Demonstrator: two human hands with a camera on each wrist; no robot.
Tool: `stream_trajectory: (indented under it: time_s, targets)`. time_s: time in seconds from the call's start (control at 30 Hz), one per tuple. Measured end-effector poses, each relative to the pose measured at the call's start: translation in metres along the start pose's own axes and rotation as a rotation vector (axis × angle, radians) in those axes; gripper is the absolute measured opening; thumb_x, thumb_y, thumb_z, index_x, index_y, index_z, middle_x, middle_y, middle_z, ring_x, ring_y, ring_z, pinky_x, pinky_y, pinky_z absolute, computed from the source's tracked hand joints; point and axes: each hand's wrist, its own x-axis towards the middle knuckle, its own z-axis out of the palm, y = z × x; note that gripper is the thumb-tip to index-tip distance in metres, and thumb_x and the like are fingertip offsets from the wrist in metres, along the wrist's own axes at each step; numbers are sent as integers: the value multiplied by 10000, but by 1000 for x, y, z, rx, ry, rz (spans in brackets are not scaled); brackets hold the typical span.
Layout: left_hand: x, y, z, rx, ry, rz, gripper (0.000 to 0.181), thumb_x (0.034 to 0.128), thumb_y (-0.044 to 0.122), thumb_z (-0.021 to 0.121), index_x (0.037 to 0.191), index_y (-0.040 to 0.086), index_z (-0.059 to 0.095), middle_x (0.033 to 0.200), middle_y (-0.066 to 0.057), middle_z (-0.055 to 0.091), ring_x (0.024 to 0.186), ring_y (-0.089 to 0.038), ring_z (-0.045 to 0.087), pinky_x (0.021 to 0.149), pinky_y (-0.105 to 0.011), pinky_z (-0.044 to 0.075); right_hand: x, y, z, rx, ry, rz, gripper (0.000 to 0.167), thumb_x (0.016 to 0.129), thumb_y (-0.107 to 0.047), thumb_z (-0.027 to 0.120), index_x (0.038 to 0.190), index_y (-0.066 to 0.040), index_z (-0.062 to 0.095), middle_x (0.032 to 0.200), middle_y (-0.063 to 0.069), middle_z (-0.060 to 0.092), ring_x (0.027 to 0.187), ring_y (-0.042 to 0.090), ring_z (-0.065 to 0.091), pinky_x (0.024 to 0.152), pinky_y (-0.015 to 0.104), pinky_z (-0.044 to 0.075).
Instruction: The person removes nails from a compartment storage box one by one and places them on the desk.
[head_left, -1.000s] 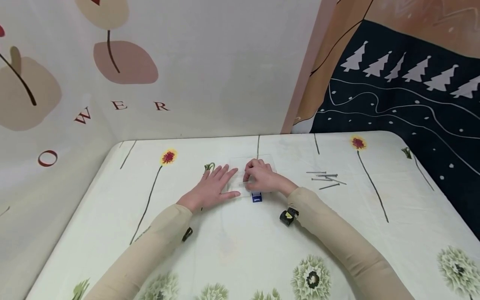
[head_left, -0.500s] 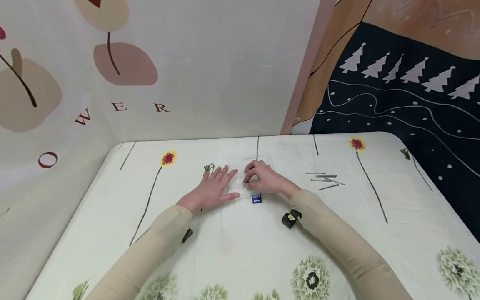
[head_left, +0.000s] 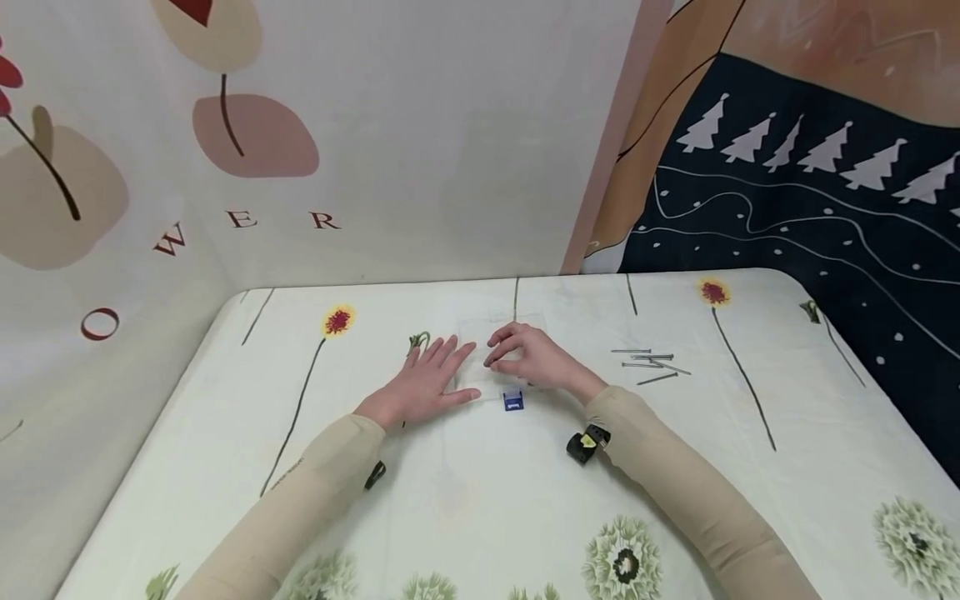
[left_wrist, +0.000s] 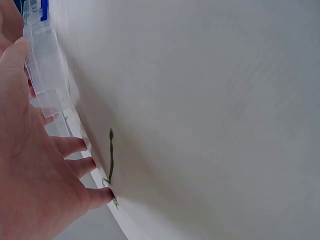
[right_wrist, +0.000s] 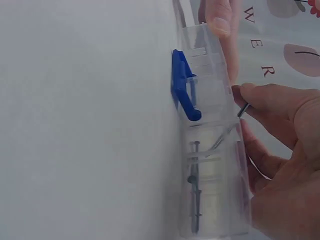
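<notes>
A clear plastic box point(head_left: 489, 387) with a blue latch point(head_left: 513, 401) on its front sits between the two hands. My left hand point(head_left: 422, 385) is spread flat at the box's left end, its thumb touching the corner. Over the box, my right hand point(head_left: 538, 358) pinches a nail point(right_wrist: 243, 109) between thumb and fingers. That nail slants down into the box in the right wrist view, where more nails point(right_wrist: 195, 185) lie inside one compartment, seen through the wall. In the left wrist view the box point(left_wrist: 47, 65) stands beside the left thumb.
To the right on the flower-printed cloth point(head_left: 465, 500) lies a loose group of several nails point(head_left: 654, 362). A printed curtain point(head_left: 420, 167) hangs behind the table, and a dark one with white trees point(head_left: 795, 208) hangs at the right.
My right hand has shifted a little to the right and its fingers have loosened slightly over the box. The left hand has kept its place; the loose nails have not moved.
</notes>
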Motion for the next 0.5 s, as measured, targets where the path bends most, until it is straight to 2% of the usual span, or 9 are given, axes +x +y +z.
stream_trajectory:
  time_s: [0.13, 0.23, 0.43, 0.5]
  targets:
    - [0, -1, 0, 8, -7, -6, 818, 946, 623, 424, 1565, 169, 142, 1596, -173, 83, 1451, -363, 37, 1100, -623, 9, -4, -1, -6, 103, 41, -31, 144, 899, -54, 664, 1005, -59, 762, 1101, 56, 665, 1108, 229, 564, 979, 453, 415]
    - [0, -1, 0, 14, -12, -13, 818, 947, 623, 421, 1566, 172, 135, 1597, -171, 76, 1451, -364, 34, 1100, -623, 9, -7, -3, -11, 176, 38, -64, 159, 911, -40, 646, 1036, -33, 745, 1056, 38, 695, 1065, 197, 600, 946, 454, 449]
    - [-1, 0, 0, 13, -4, -12, 819, 945, 621, 428, 1565, 170, 139, 1596, -172, 85, 1450, -367, 43, 1101, -623, 15, -17, -5, -22, 224, 28, -105, 170, 917, -41, 649, 1063, -18, 733, 1035, 59, 691, 951, 180, 613, 830, 434, 505]
    - [0, 0, 1, 9, 0, -7, 820, 945, 617, 435, 1563, 162, 148, 1593, -180, 93, 1448, -374, 51, 1099, -626, 17, -21, -5, -25, 221, 33, -95, 173, 919, -56, 654, 1068, -31, 736, 1031, 63, 689, 930, 178, 608, 813, 433, 504]
